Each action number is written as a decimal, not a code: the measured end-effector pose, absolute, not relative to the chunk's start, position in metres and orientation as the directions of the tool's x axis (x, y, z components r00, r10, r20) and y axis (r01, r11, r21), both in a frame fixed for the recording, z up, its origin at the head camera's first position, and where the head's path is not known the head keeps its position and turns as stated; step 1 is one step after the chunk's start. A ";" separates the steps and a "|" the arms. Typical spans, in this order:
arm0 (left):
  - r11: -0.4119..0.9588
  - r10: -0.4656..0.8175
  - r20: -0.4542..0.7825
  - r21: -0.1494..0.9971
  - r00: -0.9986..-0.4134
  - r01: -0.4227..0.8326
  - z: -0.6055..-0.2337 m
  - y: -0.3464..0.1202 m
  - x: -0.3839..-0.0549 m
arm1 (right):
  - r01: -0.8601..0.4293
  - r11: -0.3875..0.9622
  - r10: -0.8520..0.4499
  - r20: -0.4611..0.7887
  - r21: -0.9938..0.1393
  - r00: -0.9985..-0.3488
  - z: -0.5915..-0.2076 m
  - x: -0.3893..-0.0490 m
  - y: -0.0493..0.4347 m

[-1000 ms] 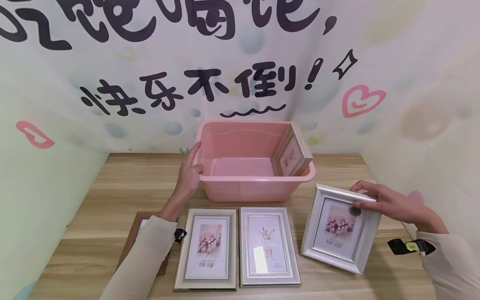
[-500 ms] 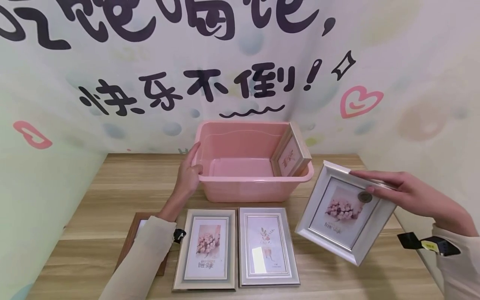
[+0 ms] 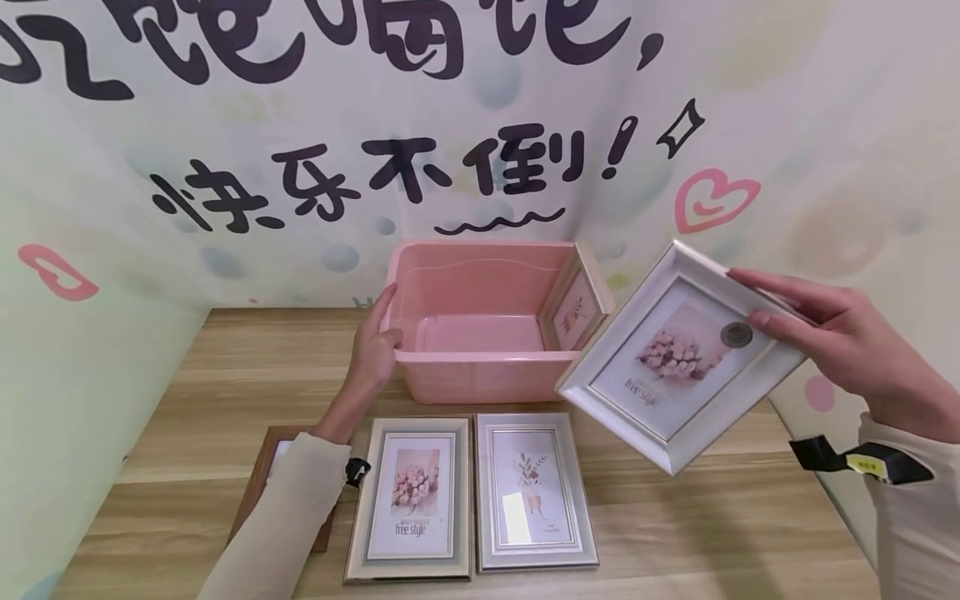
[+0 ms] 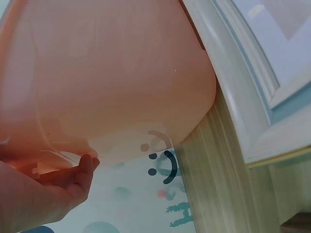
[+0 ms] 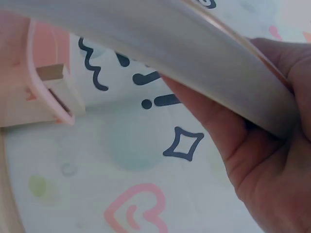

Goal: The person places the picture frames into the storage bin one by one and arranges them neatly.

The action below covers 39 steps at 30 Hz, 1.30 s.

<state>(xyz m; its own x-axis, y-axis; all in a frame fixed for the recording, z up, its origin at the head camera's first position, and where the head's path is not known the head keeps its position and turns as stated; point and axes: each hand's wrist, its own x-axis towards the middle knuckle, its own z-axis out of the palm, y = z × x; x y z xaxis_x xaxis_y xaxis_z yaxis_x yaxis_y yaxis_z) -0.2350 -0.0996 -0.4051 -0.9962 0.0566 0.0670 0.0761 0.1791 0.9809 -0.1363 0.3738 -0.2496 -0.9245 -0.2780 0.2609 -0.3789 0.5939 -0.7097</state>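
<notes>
A pink plastic tub stands at the back of the table, and my left hand grips its left rim. The left wrist view shows the fingers of that hand curled at the tub's edge. My right hand pinches a silver picture frame by its upper right edge, thumb in front and fingers behind. The frame is tilted, held above the table, with its lower left corner near the tub's front right side. It has a flower picture and a dark round sticker. Another picture frame leans upright inside the tub's right end.
Two light picture frames, a cream one and a silver one, lie face up in front of the tub. A brown frame lies partly under my left sleeve. A printed wall backdrop rises behind the wooden table.
My right hand has lifted the silver picture frame up and tilted it further, its corner now closer to the tub. My left hand has stayed on the tub's rim.
</notes>
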 end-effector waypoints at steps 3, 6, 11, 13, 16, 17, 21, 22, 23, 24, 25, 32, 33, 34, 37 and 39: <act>0.176 0.055 0.071 0.981 -0.996 0.080 -0.404 -0.100 -0.235 | -0.358 0.504 -0.229 0.278 -0.786 -0.933 -0.243 -0.140 0.369; 0.181 0.057 0.076 0.980 -0.996 0.085 -0.404 -0.100 -0.236 | -0.341 0.370 -0.203 0.283 -0.864 -0.937 -0.238 -0.143 0.363; 0.183 0.052 0.077 0.979 -0.996 0.085 -0.404 -0.102 -0.236 | -0.269 0.137 -0.173 0.245 -0.953 -0.954 -0.231 -0.150 0.347; 0.178 0.050 0.078 0.980 -0.996 0.085 -0.404 -0.102 -0.236 | -0.247 0.049 -0.141 0.238 -0.968 -0.961 -0.229 -0.153 0.340; 0.176 0.047 0.079 0.981 -0.996 0.086 -0.405 -0.103 -0.236 | -0.264 -0.063 -0.106 0.269 -0.963 -0.957 -0.227 -0.159 0.327; 0.176 0.046 0.080 0.980 -0.996 0.087 -0.405 -0.103 -0.236 | -0.271 -0.097 -0.098 0.280 -0.958 -0.955 -0.227 -0.161 0.323; 0.175 0.045 0.084 0.980 -0.995 0.091 -0.406 -0.102 -0.236 | -0.301 -0.125 -0.083 0.313 -0.945 -0.946 -0.225 -0.166 0.307; 0.175 0.045 0.084 0.980 -0.995 0.091 -0.406 -0.102 -0.236 | -0.298 -0.109 -0.070 0.306 -0.948 -0.949 -0.225 -0.167 0.304; 0.172 0.045 0.085 0.981 -0.995 0.091 -0.406 -0.101 -0.236 | -0.295 -0.089 -0.058 0.301 -0.951 -0.952 -0.224 -0.168 0.300; 0.171 0.046 0.085 0.981 -0.995 0.091 -0.406 -0.101 -0.236 | -0.295 -0.069 -0.046 0.298 -0.953 -0.953 -0.224 -0.168 0.297; 0.171 0.045 0.085 0.981 -0.995 0.092 -0.406 -0.101 -0.236 | -0.294 -0.046 -0.033 0.295 -0.955 -0.955 -0.225 -0.169 0.294; 0.163 0.054 0.089 0.982 -0.995 0.097 -0.406 -0.099 -0.235 | -0.285 0.283 0.035 0.307 -0.916 -0.951 -0.230 -0.177 0.275; 0.163 0.055 0.090 0.982 -0.994 0.097 -0.406 -0.099 -0.235 | -0.281 0.348 0.034 0.311 -0.895 -0.950 -0.231 -0.178 0.273; 0.163 0.056 0.090 0.982 -0.994 0.098 -0.406 -0.099 -0.235 | -0.274 0.405 0.034 0.314 -0.872 -0.949 -0.232 -0.180 0.270; 0.164 0.058 0.093 0.981 -0.994 0.101 -0.407 -0.099 -0.235 | -0.276 0.505 0.016 0.329 -0.818 -0.944 -0.236 -0.185 0.263; 0.162 0.059 0.093 0.982 -0.994 0.101 -0.407 -0.099 -0.235 | -0.290 0.522 0.000 0.340 -0.802 -0.941 -0.239 -0.189 0.258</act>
<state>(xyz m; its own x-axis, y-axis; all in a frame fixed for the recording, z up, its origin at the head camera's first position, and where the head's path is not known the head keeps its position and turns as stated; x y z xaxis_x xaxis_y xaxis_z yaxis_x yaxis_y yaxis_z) -0.2355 -0.0994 -0.4066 -0.9939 0.0592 0.0925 0.1010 0.1622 0.9816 -0.1886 0.2584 -0.2392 -0.9405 0.0004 0.3397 -0.2895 0.5221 -0.8022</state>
